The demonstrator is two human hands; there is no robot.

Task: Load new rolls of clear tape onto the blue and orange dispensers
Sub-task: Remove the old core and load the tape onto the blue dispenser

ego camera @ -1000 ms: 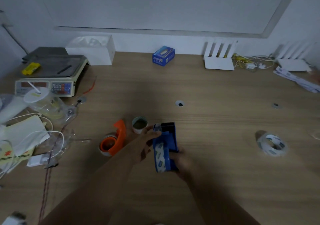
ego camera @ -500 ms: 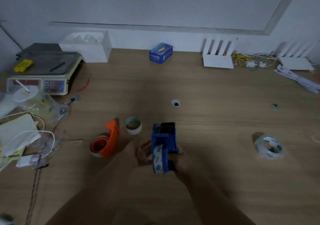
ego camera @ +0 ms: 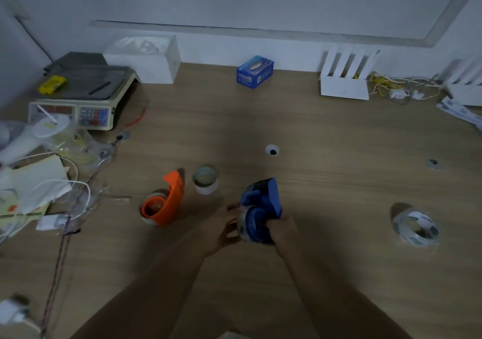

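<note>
both hands met at lower centre: the right hand point(ego camera: 283, 231) clenched the blue dispenser point(ego camera: 263, 203), the left hand point(ego camera: 221, 230) pinched the clear roll point(ego camera: 245, 225) on its hub. that roll could slip off crooked. the orange dispenser point(ego camera: 167, 203) lay left on the bench point(ego camera: 326, 135), a spare roll point(ego camera: 416, 227) far right.

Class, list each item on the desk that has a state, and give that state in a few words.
Blue dispenser: held in both hands, roll fitted.
Orange dispenser: on the desk, roll in it.
Spare roll: lying flat, untouched.
Small roll: standing on end.
Left hand: on the roll.
Right hand: gripping the blue dispenser.
</note>
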